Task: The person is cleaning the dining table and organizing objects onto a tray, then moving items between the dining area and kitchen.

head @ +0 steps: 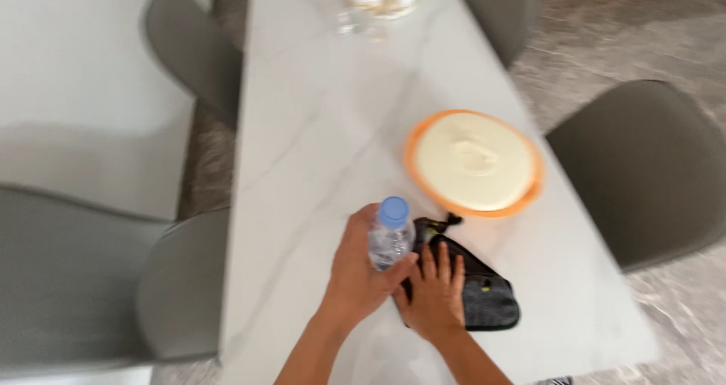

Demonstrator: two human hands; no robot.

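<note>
The left hand [361,268] is wrapped around a clear plastic bottle [391,237] with a blue cap, standing upright at the near middle of the white marble table [318,128]. Just right of it, touching, the right hand [435,294] lies flat, fingers spread, on a dark cloth [484,294]. An orange-rimmed covered dish [474,162] sits farther right; 4 grey chairs [643,166] ring the table.

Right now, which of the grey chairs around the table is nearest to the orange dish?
The grey chair on the right side, beside the table edge closest to the orange dish with the cream lid. The other chairs stand farther up or across the white table.
</note>
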